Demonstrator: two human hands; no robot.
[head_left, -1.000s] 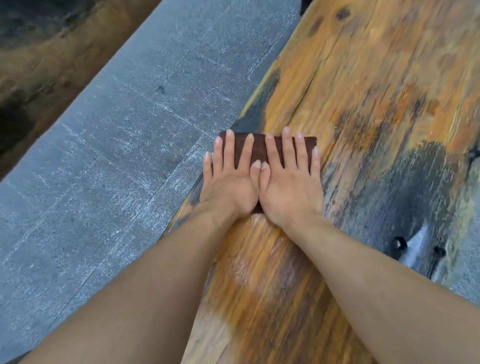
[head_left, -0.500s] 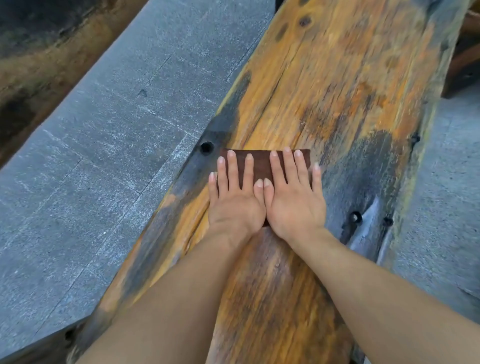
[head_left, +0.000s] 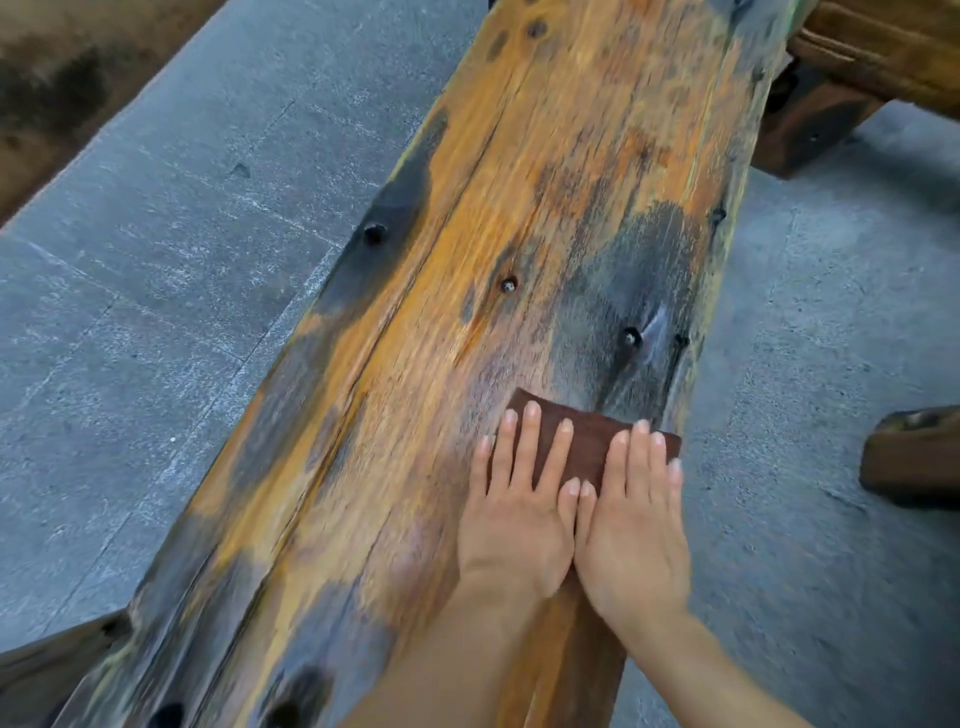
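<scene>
Grey paving flanks the worn wooden surface (head_left: 545, 218); a brown sanding sheet (head_left: 592, 441) lies near its right edge; left hand (head_left: 517, 519) and right hand (head_left: 631, 525) press it flat, fingers straight, thumbs touching.

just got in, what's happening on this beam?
A person presses a brown sheet, likely sandpaper, flat on a weathered wooden beam with the left hand and right hand side by side, fingers straight. The sheet sits near the beam's right edge, at the near end of a grey-black patch. A grey stone floor lies underneath.
</scene>
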